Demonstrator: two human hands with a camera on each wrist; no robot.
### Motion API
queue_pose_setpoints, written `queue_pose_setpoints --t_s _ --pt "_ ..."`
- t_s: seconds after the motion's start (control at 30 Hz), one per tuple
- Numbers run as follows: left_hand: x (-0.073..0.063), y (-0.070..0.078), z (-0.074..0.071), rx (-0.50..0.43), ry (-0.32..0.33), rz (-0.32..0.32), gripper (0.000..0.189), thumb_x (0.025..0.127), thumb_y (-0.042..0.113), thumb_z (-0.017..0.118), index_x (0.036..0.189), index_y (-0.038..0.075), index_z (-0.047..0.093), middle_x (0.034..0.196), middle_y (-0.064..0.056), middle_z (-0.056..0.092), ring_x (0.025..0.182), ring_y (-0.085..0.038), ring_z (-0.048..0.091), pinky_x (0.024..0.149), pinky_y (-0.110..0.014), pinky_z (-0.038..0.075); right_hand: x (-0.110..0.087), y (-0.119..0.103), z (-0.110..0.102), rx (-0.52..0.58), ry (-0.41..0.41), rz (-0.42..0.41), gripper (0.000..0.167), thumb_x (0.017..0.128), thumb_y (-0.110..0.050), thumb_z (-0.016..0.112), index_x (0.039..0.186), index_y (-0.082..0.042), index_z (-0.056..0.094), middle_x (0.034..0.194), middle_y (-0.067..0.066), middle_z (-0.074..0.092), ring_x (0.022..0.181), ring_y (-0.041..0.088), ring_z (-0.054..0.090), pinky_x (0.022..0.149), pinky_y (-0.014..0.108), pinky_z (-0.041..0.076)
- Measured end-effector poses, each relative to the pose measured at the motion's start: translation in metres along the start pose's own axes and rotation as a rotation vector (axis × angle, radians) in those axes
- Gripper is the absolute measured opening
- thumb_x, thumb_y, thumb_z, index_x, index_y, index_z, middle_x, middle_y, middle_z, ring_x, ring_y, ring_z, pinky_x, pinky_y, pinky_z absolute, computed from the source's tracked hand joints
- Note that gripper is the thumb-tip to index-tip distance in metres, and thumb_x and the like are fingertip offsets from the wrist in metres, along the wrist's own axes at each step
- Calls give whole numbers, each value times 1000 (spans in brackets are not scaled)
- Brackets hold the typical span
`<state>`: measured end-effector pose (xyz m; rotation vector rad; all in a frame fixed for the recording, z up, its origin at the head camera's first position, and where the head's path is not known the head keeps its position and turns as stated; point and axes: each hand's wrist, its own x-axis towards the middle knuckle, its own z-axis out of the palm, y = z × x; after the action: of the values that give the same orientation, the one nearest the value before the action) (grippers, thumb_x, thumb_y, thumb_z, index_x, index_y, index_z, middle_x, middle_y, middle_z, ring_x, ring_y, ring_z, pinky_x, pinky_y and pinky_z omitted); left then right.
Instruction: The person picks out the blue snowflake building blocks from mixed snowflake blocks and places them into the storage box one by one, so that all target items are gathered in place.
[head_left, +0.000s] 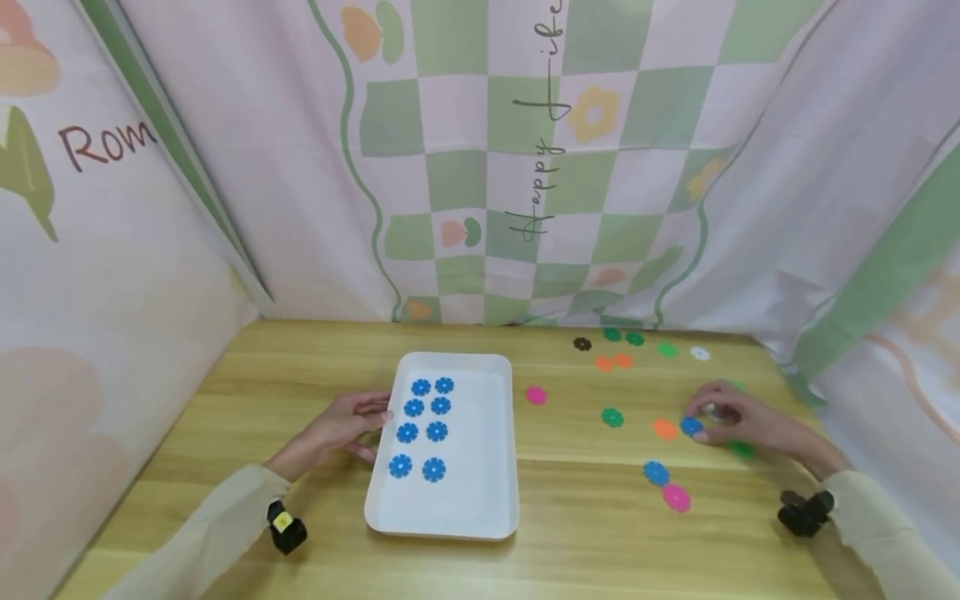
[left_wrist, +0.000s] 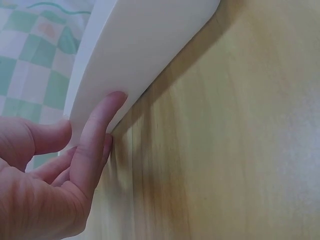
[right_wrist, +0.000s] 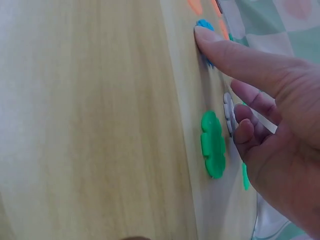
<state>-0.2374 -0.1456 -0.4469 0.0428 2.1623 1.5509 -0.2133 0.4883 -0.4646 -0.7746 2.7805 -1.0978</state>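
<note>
A white tray [head_left: 480, 442] rests on the wooden table, with several blue flower-shaped discs [head_left: 433, 469] in two columns on its left side. My left hand [head_left: 348, 423] holds the tray's left edge; in the left wrist view the thumb touches the rim and a finger [left_wrist: 97, 117] rests against the outer wall. Over at the right, my right hand [head_left: 738, 421] pinches a blue flower-shaped disc [head_left: 691, 426] at table level. In the right wrist view the thumb [right_wrist: 220, 42] covers part of that disc. Green discs [right_wrist: 213, 145] and a pale grey disc [right_wrist: 229, 112] lie under this hand.
Loose discs lie on the right of the table [head_left: 570, 475]: a blue one [head_left: 656, 473], pink ones [head_left: 677, 498], orange ones [head_left: 664, 429], green ones [head_left: 612, 417], a brown one [head_left: 582, 343] and a white one [head_left: 700, 353]. A checked curtain [head_left: 525, 183] hangs behind the table's back edge.
</note>
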Motion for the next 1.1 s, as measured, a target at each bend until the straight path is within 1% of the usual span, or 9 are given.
queue_pose_setpoints --t_s 0.1,0.23,0.37,0.47,0.57,0.67,0.87,0.97,1.1 --pt "-1 1 0 -1 6 -1 57 107 17 61 157 -1 41 150 -29 53 111 -31 70 72 -44 69 1 -2 1 -10 11 -19 29 87 2 80 112 -10 71 113 4 59 95 8 52 73 20 48" --pt "-1 1 0 4 13 3 57 107 17 61 157 -1 42 150 -29 53 112 -32 70 72 -44 69 1 -3 2 -13 13 1 30 88 1 80 114 -8 70 107 3 63 90 10 54 71 21 48" --pt "-1 1 1 16 20 13 56 107 17 61 156 -1 43 150 -29 54 112 -31 70 71 -44 69 3 -5 1 -40 11 18 29 88 -1 80 115 -7 70 105 3 68 92 8 58 72 20 50" --pt "-2 0 1 15 24 21 55 107 17 62 156 -1 43 149 -28 54 111 -30 70 70 -44 69 6 -8 -1 -33 -11 29 27 90 -2 78 115 -6 69 102 5 69 90 7 60 72 20 52" --pt "-3 -2 1 9 21 22 55 107 16 61 156 -1 44 149 -29 55 111 -31 70 70 -44 69 7 -11 -2 4 -43 37 25 92 -1 76 116 -4 68 99 7 70 88 8 63 71 21 55" --pt "-3 -2 1 9 18 20 54 107 16 61 156 -1 44 148 -29 55 111 -31 70 71 -44 69 8 -14 -4 57 -79 32 22 95 2 72 116 1 67 99 11 71 89 8 66 73 21 59" --pt "-2 -2 2 -2 15 17 53 107 15 61 155 -1 45 148 -28 56 111 -31 70 71 -44 69 13 -25 -11 131 -158 42 21 100 2 65 120 7 66 105 16 74 91 9 71 73 28 66" --pt "-1 -2 2 -6 13 21 54 107 15 62 155 -1 45 148 -28 55 111 -31 71 72 -44 69 21 -30 -14 163 -168 37 22 101 3 62 122 8 65 107 17 75 89 11 72 72 31 67" --pt "0 -2 2 -4 16 26 55 106 16 62 155 0 45 148 -28 55 111 -31 70 71 -44 69 35 -43 -14 188 -167 23 21 102 3 62 121 9 65 98 15 75 80 16 72 66 33 66"
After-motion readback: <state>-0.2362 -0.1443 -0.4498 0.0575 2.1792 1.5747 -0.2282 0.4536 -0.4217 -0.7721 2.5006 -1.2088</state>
